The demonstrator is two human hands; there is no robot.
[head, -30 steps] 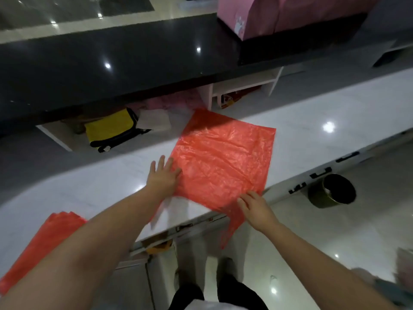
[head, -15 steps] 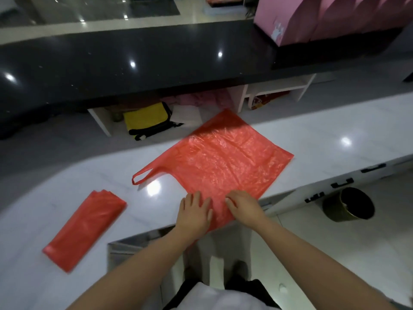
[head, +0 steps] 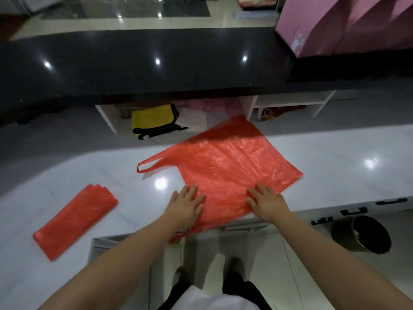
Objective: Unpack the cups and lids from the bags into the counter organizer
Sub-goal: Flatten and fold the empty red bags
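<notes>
Both hands are laid flat with straight fingers on the near edge of the empty red bag [head: 232, 171]: the left hand [head: 185, 203] on its near left corner, the right hand [head: 267, 203] beside it, probably so that the thin plastic is smoothed for folding. Well to the left, a folded red bag [head: 73, 220] is already put aside. Beyond the hands, one handle loop [head: 148, 165] is stretched out on the white counter [head: 335, 166]. No cups, lids or organizer are seen.

white counter [head: 335, 166], flat red bag [head: 232, 166], folded red bags [head: 73, 220]
</notes>
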